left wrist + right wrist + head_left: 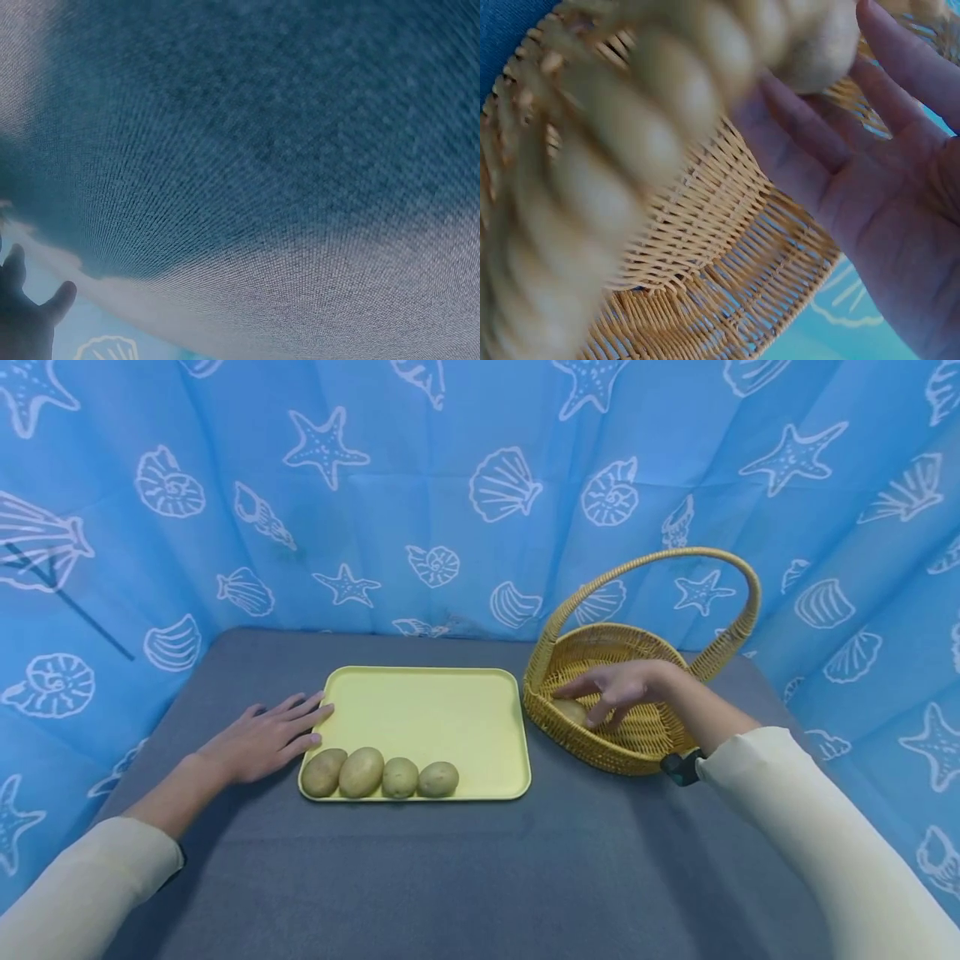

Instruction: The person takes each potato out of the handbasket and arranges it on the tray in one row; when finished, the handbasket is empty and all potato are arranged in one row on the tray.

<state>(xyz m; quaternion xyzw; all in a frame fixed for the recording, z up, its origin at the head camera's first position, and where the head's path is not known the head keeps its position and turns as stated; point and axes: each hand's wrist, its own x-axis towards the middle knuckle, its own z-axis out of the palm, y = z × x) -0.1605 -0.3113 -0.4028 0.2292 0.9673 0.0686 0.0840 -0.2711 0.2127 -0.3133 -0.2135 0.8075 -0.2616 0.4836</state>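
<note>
My right hand reaches under the handle of a wicker basket, thumb and fingers around a potato inside it. The right wrist view shows that potato between the thumb and fingers of the right hand, partly behind the blurred basket handle. My left hand lies with straight, spread fingers, its fingertips touching the left edge of a yellow tray. Several potatoes lie in a row along the tray's front edge, from its left corner.
The basket stands to the right of the tray, its tall handle arching over the opening. Both are on a grey cloth-covered table. Behind and at the sides hangs a blue curtain with white shells and starfish.
</note>
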